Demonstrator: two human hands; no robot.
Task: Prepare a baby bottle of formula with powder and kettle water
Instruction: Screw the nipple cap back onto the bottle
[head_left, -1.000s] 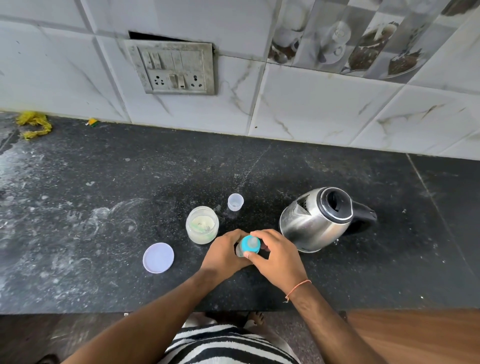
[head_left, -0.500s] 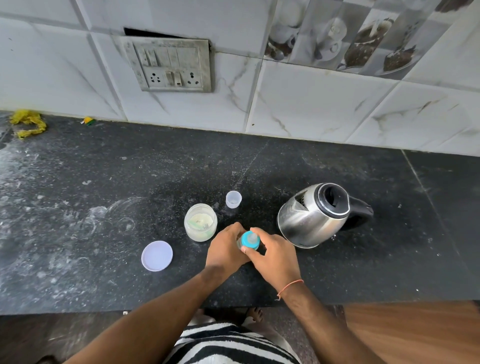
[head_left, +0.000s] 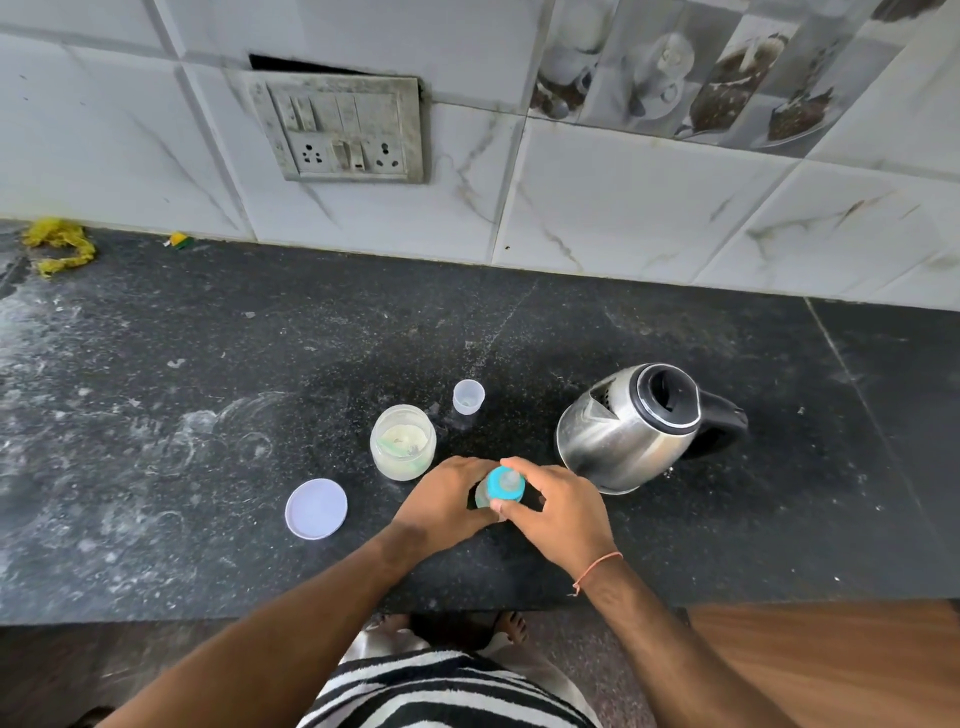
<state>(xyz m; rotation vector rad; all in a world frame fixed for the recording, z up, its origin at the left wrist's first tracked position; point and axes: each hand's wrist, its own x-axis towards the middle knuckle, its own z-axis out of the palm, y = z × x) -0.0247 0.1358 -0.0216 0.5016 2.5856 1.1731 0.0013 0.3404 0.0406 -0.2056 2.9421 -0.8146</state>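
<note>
Baby bottle (head_left: 485, 493) stands upright on the black counter (head_left: 727, 545), near the front edge, directly in front of the person. Only a sliver of its pale body shows between the 2 hands; the liquid level cannot be read.

Left hand (head_left: 444, 501) is wrapped around the bottle body, fingers curled. Judged purpose: to brace the bottle against twisting and keep it on the counter.

Right hand (head_left: 558, 512) comes from the right, thumb and fingertips pinching the blue teat collar (head_left: 506, 484) from 2 sides. The teat points up at the camera. This grip fits turning the collar on its thread; whether tightening or loosening cannot be told from this view. With powder jar and kettle both open, tightening after filling is the likelier reading.

Powder jar (head_left: 403, 441) sits just beyond the left hand, uncapped, pale powder visible inside. Its white lid (head_left: 316, 508) lies flat to the left, apart from the jar, out of the working lane. Small clear measuring cup (head_left: 468, 396) stands upright behind the jar and looks about empty.

Steel kettle (head_left: 628, 431) stands to the right, close to the right hand but not touching, lid open, spout toward the bottle side, handle away. That layout keeps the handle reachable for the right hand.

Risk noted: if the water is hot, a loose collar could leak during shaking.
</note>
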